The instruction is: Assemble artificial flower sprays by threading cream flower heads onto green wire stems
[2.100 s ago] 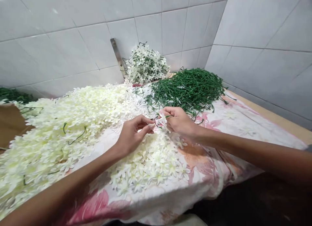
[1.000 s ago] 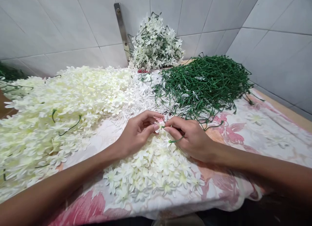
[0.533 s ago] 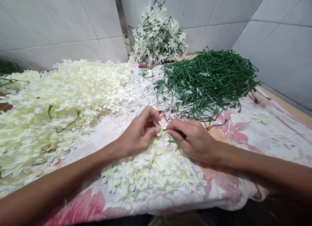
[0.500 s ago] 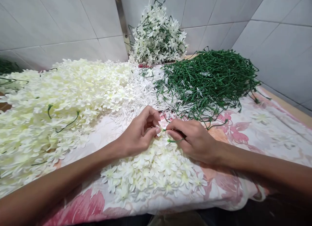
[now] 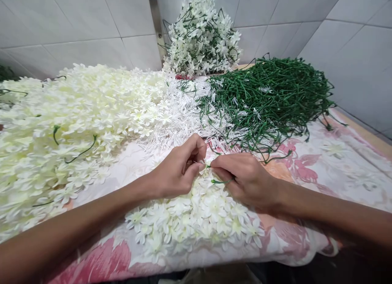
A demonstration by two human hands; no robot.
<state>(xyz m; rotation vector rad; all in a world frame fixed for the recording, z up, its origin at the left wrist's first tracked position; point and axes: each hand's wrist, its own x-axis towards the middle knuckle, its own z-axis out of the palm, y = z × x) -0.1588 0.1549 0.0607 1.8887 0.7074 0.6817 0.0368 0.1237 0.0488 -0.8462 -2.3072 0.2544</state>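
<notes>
My left hand is closed in a pinch, its thumb and forefinger on a small white artificial flower mostly hidden by the fingertips. Just to the right, my right hand pinches a thin green artificial stem, whose tip meets the flower. A second green stem sticks out from under the right hand's fingers. Both hands hover over a small pile of white artificial flowers at the front of the table.
A large heap of loose white flowers spreads over the left. White stamens lie in the middle, beside a mound of green stems. Stemmed flowers are stacked against the tiled wall. Floral cloth covers the table.
The view has tilted down slightly, shifting the background. Both hands stay together at nearly the same spot, with the right hand's fingertips still at the flower joint.
</notes>
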